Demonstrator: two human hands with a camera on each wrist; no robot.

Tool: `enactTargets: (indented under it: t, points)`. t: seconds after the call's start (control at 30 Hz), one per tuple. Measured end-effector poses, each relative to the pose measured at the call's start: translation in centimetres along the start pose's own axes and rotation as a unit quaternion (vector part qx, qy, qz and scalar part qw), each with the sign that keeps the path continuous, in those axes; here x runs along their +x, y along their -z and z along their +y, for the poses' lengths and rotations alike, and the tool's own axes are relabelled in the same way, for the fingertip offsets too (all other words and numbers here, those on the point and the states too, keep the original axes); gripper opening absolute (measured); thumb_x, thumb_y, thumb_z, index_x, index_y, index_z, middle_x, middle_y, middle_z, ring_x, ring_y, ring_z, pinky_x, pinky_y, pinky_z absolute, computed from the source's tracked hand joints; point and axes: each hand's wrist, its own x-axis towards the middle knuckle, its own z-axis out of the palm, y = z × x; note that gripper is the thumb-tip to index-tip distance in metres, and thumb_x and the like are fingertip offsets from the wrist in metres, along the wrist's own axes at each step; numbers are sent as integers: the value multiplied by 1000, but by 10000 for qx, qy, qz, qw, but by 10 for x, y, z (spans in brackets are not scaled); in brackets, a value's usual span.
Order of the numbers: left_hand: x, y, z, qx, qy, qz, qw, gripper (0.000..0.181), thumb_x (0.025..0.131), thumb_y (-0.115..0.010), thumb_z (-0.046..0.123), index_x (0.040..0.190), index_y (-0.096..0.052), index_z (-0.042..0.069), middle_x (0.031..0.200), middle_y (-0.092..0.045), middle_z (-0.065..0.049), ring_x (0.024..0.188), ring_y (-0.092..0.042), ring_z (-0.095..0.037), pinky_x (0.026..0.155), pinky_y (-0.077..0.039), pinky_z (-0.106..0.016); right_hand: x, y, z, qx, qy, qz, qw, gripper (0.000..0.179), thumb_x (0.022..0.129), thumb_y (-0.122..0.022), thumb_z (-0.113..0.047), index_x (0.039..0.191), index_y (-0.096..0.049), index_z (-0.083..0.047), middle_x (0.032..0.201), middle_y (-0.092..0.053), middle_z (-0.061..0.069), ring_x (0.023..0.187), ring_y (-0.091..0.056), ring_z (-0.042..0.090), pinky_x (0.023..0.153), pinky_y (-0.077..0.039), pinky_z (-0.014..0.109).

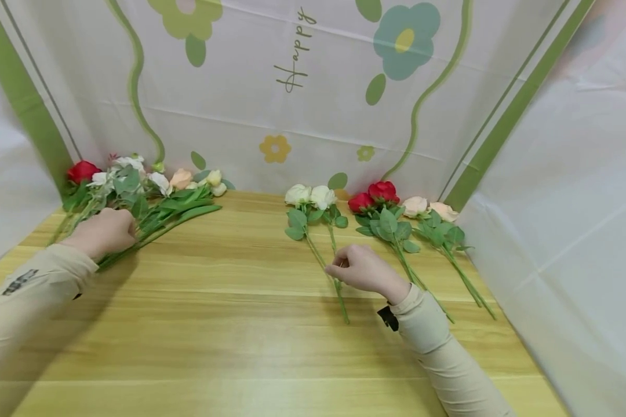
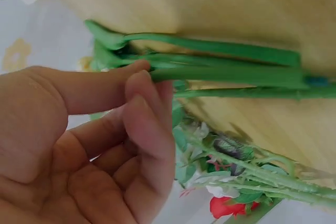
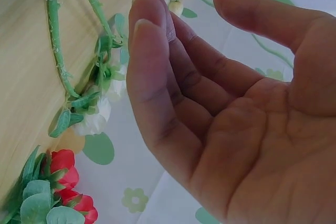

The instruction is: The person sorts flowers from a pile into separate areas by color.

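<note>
At the left, my left hand [image 1: 104,233] is over a pile of artificial flowers. In the left wrist view its thumb and forefinger pinch a thick green flower stem [image 2: 226,75] with long smooth leaves [image 1: 185,204]. My right hand [image 1: 369,271] hovers over the stems of two white roses [image 1: 322,197] lying on the table. Its fingers are loosely bent, with the thumb apart from them and nothing between, as the right wrist view shows. Those rose stems [image 3: 56,40] lie side by side below the hand.
Right of the white roses lie two red roses [image 1: 383,191], then two peach roses [image 1: 414,206], stems toward me. The left pile includes a red rose [image 1: 83,171], a peach bloom [image 1: 181,178] and white flowers. A printed cloth [image 1: 323,110] stands behind the wooden table [image 1: 229,336].
</note>
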Motion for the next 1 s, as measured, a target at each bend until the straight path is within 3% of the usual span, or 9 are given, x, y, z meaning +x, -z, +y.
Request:
enactTargets:
  t: [0.1, 0.2, 0.37, 0.47, 0.53, 0.63, 0.77, 0.9, 1.0]
  points:
    - [-4, 5, 3, -253, -237, 286, 9990, 40, 87, -59, 3, 54, -40, 16, 51, -28, 5, 49, -26, -11, 49, -29, -31, 0, 1, 0, 75, 5, 16, 10000, 22, 96, -66, -23, 86, -73, -5, 72, -66, 6, 58, -54, 13, 56, -47, 32]
    - [-7, 10, 10, -391, -276, 478, 9977, 39, 94, -61, 12, 57, -52, 14, 51, -38, 5, 48, -33, -12, 51, -34, -33, 0, 2, 0, 131, -1, 32, 9999, 22, 96, -65, -23, 88, -73, -4, 74, -67, 7, 59, -56, 14, 57, -48, 32]
    - [-17, 16, 27, -689, -62, 713, 9951, 37, 98, -58, 19, 61, -57, 12, 51, -41, 2, 48, -36, -15, 51, -33, -34, -1, 2, 0, 182, 5, 78, 9998, 22, 97, -65, -23, 89, -73, -5, 75, -67, 6, 61, -57, 14, 58, -48, 32]
    - [-26, 20, 41, -893, 8, 1176, 9890, 36, 100, -56, 22, 66, -62, 8, 52, -48, 1, 47, -40, -16, 57, -36, -40, -1, 1, -1, 222, 38, 129, 9997, 21, 97, -65, -23, 89, -74, -6, 75, -66, 6, 61, -55, 14, 59, -48, 33]
    - [-30, 22, 52, -1155, 83, 1454, 9826, 36, 101, -55, 30, 82, -70, 4, 58, -57, 1, 50, -50, -18, 62, -40, -42, -1, 1, -2, 290, 66, 195, 9994, 20, 97, -64, -23, 89, -74, -7, 76, -66, 5, 62, -55, 14, 59, -48, 33]
    - [-33, 22, 74, -1782, 69, 1833, 9668, 43, 100, -56, 40, 106, -71, 0, 73, -68, -3, 59, -62, -20, 64, -49, -41, -1, 2, -4, 481, 157, 328, 9982, 18, 97, -63, -23, 91, -74, -9, 78, -66, 1, 65, -57, 15, 62, -49, 33]
    - [-37, 10, 115, -2899, -308, 1997, 9355, 41, 98, -61, 39, 109, -69, 0, 83, -69, -10, 64, -67, -21, 55, -55, -33, -4, 2, -10, 844, 344, 532, 9944, 17, 98, -63, -26, 95, -73, -13, 80, -66, -3, 69, -59, 18, 62, -51, 34]
    - [-39, -12, 155, -3674, -733, 1698, 9115, 30, 98, -64, 29, 105, -68, 0, 84, -67, -12, 65, -67, -23, 57, -56, -33, -8, 0, -20, 1343, 598, 757, 9862, 19, 99, -63, -30, 100, -73, -14, 85, -67, -2, 74, -62, 19, 63, -54, 36]
    - [-39, -28, 182, -4136, -867, 1355, 8961, 23, 98, -65, 23, 102, -68, 0, 81, -65, -12, 64, -66, -25, 57, -56, -34, -10, -2, -31, 1910, 648, 799, 9762, 21, 99, -62, -29, 104, -73, -12, 88, -68, 1, 78, -64, 21, 65, -56, 38]
